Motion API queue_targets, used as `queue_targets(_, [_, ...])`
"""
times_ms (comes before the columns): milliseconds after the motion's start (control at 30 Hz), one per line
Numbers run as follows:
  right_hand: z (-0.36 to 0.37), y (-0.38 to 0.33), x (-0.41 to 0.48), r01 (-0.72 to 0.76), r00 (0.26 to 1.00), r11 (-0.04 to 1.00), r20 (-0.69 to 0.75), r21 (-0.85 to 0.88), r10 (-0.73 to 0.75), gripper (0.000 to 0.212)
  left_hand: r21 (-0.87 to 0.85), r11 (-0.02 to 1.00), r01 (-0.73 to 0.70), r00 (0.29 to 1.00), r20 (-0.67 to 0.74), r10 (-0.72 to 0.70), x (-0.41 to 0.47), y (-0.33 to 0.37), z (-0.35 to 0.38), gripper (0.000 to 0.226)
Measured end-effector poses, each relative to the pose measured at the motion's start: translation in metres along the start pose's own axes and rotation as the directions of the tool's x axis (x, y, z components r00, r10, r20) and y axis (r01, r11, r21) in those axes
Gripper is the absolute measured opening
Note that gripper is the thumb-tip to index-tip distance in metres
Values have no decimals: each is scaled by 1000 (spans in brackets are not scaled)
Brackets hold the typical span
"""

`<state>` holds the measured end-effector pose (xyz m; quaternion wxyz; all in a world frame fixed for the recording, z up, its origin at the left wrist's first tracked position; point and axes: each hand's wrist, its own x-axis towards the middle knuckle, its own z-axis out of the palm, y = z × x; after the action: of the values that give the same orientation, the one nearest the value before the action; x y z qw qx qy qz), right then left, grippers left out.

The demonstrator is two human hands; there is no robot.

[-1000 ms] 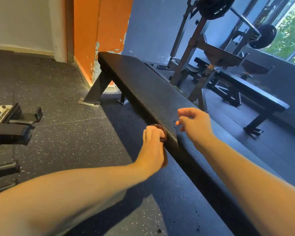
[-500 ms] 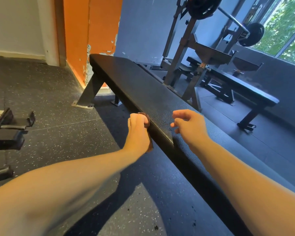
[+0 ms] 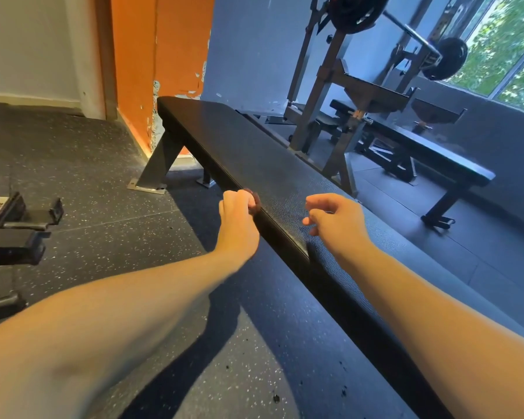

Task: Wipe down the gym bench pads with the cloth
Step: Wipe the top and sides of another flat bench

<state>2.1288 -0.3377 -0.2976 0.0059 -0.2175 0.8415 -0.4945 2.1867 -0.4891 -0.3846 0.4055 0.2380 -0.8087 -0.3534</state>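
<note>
While the person leans over the long black bench pad, the left hand is closed in a fist around a small dark brown cloth, of which only a wad shows past the knuckles. That fist presses the cloth against the near side edge of the pad, right at the corner where the top surface meets the side. The right hand hovers just above the pad's top, well clear of the cloth, with its fingers loosely curled and holding nothing.

Beyond the fingertips of both hands the pad runs away toward the orange wall, and behind the wrists it carries on toward the person, so the wipe looks to be somewhere along the middle of the side edge. A squat rack with a loaded barbell stands well past the right hand's fingertips, with a second bench beyond it.

From the way it bunches inside the fist, the cloth is probably soft, light and easily crumpled, so it should be gripped as a wad with the palm behind it rather than pinched by a corner, which would let it drag and fold. The pad's pebbled vinyl skin looks firm and slightly grippy, likely giving a little under pressure; it should take a steady push without harm. The narrow side edge offers little surface, so the cloth could slip off under the fingers onto the floor.
</note>
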Motion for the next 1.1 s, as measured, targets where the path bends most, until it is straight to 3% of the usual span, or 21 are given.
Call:
queue_targets(167, [-6, -1, 0, 5, 1000, 1000, -6, 15, -5, 30, 7, 993, -118, 989, 85, 117, -42, 10, 5, 7])
queue_targets(300, [-5, -3, 2, 20, 1000, 1000, 0, 11, -20, 29, -154, 956, -249, 939, 203, 277, -81, 23, 1, 26])
queue_targets(500, [-1, 1, -2, 10, 1000, 1000, 11, -6, -10, 29, -111, 987, -115, 980, 148, 131, -47, 11, 0, 42])
queue_targets(633, [-8, 1, -6, -5, 1000, 1000, -4, -3, 5, 28, -89, 996, 30, 995, 99, -21, -23, 0, 5, 40])
queue_targets(733, [-13, 1, -8, -10, 1000, 1000, -21, -8, 10, 29, -81, 997, -11, 993, 120, 21, -44, 6, 10, 38])
queue_targets(833, [-13, 2, -8, -9, 999, 1000, -32, -3, 9, 28, -155, 975, -160, 952, 238, 195, -95, 16, 10, 25])
queue_targets(900, [-12, -1, -9, -1, 1000, 1000, -28, 8, 1, 29, -187, 945, -269, 918, 248, 310, -107, 21, 6, 30])
queue_targets(1100, [-12, -6, -13, 6, 1000, 1000, -4, -16, -6, 30, -160, 983, -91, 977, 179, 120, -68, 12, 10, 34])
